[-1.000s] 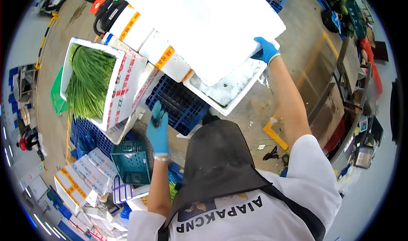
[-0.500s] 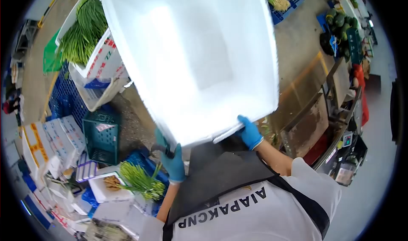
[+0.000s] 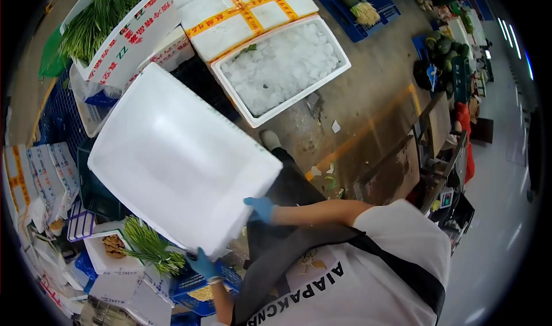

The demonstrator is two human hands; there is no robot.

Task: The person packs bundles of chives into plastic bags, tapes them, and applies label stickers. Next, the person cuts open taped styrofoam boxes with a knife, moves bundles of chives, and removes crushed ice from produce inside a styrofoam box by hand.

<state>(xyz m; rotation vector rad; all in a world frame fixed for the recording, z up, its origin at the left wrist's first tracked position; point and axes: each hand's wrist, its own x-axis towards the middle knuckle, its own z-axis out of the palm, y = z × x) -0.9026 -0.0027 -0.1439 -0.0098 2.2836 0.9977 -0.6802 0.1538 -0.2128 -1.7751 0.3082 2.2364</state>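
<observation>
A white foam box [image 3: 178, 159] is held tilted before my body, its hollow inside facing up toward me. My right hand [image 3: 261, 209], in a blue glove, grips the box at its near right corner. Lower on the same near edge, my left hand [image 3: 202, 265], also blue-gloved, has its fingers closed on the rim. Beyond the box stands another foam box full of ice [image 3: 282, 67], with a bit of green leaf on top. Closed foam boxes with yellow tape [image 3: 241, 6] lie right behind it.
Green leafy stalks [image 3: 103, 21] fill a foam box at upper left. Near my left hand are a bunch of green stalks [image 3: 152, 248] and a small box with ginger-like roots [image 3: 114, 246]. A metal-edged table [image 3: 443, 170] stands at right. Scraps litter the floor [image 3: 356, 113].
The foam box has swung left and down with both hands, uncovering the ice-filled box and taped boxes behind it. My view has shifted too.
</observation>
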